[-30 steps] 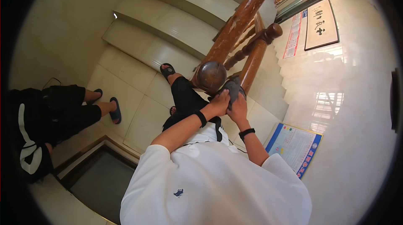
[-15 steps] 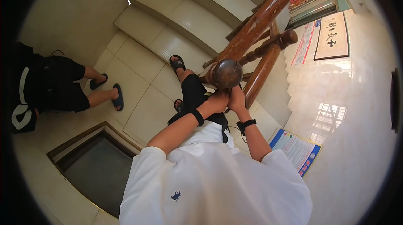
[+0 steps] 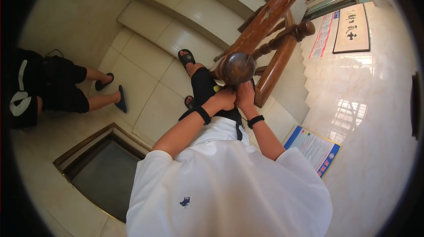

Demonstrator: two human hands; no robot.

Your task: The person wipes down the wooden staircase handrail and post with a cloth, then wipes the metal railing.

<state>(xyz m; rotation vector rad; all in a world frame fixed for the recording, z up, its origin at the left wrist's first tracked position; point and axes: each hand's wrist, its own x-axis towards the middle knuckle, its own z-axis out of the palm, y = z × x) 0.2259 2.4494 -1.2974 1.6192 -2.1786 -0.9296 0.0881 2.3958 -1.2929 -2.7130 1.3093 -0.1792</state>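
Okay, your left hand [image 3: 224, 98] and right hand [image 3: 244, 95] are drawing in close together under the round wooden knob [image 3: 238, 67], and less of the dark material [image 3: 253, 83] is showing around them than a second ago. That is putting the contact mostly out of sight, so the hold is getting harder to read.

Both hands are looking curled, fingers bending in and up. The left one is sitting just beside the right; its fingertips are hiding, so can't tell if it is clenching or grasping. The right one is reaching up at the knob's lower edge, with the dark material, maybe cloth, peeking out past its fingers; can't tell if it is really gripping that.

The knob is sitting just beyond both hands, topping the post. The worn handrail [image 3: 274, 16] is running up and away beyond it, and the lower rail [image 3: 277, 70] is slanting just to the right of your right hand. Stair steps [image 3: 176, 25] are climbing beyond your left hand.

Well left of your left hand, another person [image 3: 66, 84] is standing in dark shorts and slippers. The blue-edged poster [image 3: 312, 149] is showing right of your right forearm.
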